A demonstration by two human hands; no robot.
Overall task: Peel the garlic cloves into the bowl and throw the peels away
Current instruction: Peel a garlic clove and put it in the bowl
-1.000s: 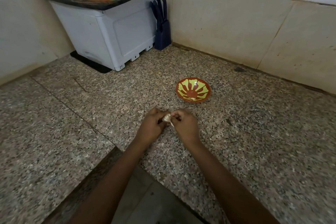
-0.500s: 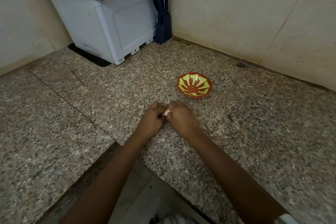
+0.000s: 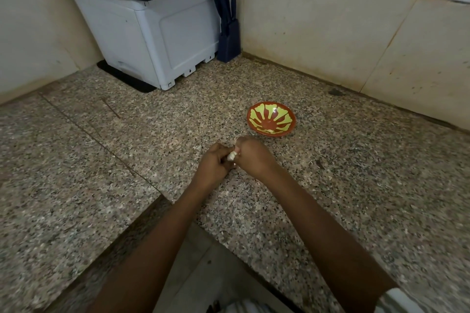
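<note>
A small whitish garlic clove [image 3: 231, 156] shows between my two hands, just above the granite counter. My left hand [image 3: 215, 165] and my right hand [image 3: 254, 156] are pressed together, fingers curled, both pinching the clove. Most of the clove is hidden by the fingers. A little beyond my right hand stands a small red bowl [image 3: 271, 119] with a yellow-green sunburst pattern, and I see nothing inside it.
The speckled granite counter [image 3: 127, 140] wraps an inner corner, with its cut-out edge near my elbows. A white appliance [image 3: 152, 33] with a dark patterned tray on top stands at the back left. Beside it is a blue knife block [image 3: 229, 30]. Tiled walls close the back.
My hands have stayed together on the clove, shifting slightly. The right hand's fingers have turned further over the clove, so less of it shows. The camera view has moved a little.
</note>
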